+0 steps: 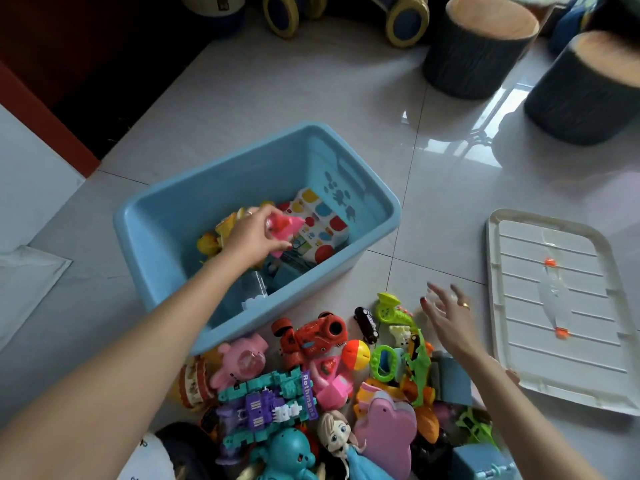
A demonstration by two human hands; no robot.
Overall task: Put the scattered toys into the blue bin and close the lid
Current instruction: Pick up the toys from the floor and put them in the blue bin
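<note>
The blue bin (377, 216) stands open on the tiled floor, with several toys inside, among them a spotted white box (320, 230). My left hand (252, 237) reaches into the bin and grips a pink toy (282, 228). My right hand (446, 317) hovers with fingers spread above the floor, just right of a green toy horn (389, 308). A heap of scattered toys lies in front of the bin: a red car robot (311, 336), a pink pig toy (242, 362), a teal and purple robot (266, 400) and a doll (341, 441). The white lid (554, 306) lies flat at the right.
Two dark round stools (478, 46) (585, 88) stand at the back right. Blue and yellow plush wheels (405, 19) line the far wall. A red and dark wall edge (52, 81) runs along the left.
</note>
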